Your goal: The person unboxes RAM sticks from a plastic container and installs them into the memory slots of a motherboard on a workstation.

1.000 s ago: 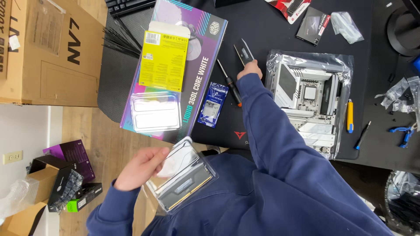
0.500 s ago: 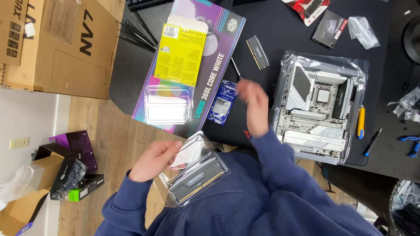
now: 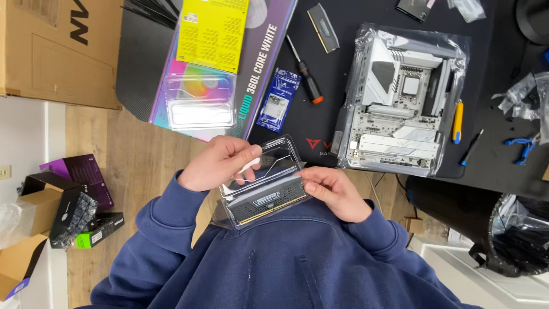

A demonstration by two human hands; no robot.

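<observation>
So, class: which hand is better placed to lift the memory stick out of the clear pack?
Probably the right hand: it rests beside the memory stick, while the left hand holds the clear pack open.

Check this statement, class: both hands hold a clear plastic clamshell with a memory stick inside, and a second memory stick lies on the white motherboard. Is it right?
Not quite. In the head view the second memory stick lies on the black desk mat, left of the white motherboard, not on it. The rest stands: left hand and right hand hold the clear plastic clamshell.
</observation>
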